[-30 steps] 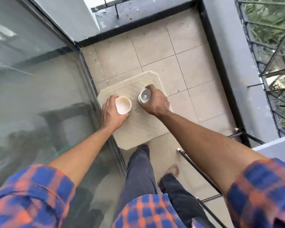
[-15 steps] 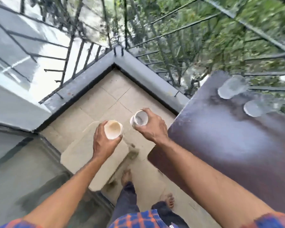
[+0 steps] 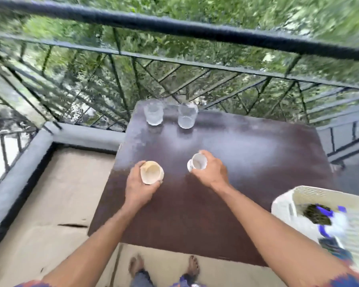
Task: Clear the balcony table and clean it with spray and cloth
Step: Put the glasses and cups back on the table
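A dark brown balcony table (image 3: 247,162) fills the middle of the view, with a dusty pale film over its top. My left hand (image 3: 138,188) grips a cream cup (image 3: 151,172) over the table's near left part. To its right, my right hand (image 3: 212,171) holds a white cup (image 3: 198,164). Two clear glasses (image 3: 153,114) (image 3: 187,118) stand side by side at the table's far edge. On the right sits a white basket (image 3: 288,206) holding a dark cloth (image 3: 316,216) and a blurred blue-and-white item.
A dark metal railing (image 3: 174,27) runs behind and to the left of the table, with green foliage beyond. A grey ledge (image 3: 17,181) borders the beige tiled floor (image 3: 56,204) on the left. My bare feet (image 3: 193,266) stand at the table's near edge.
The view swung from the low stool by the glass door round to the brown table. Both hands carried the two cups from the stool to above the table.
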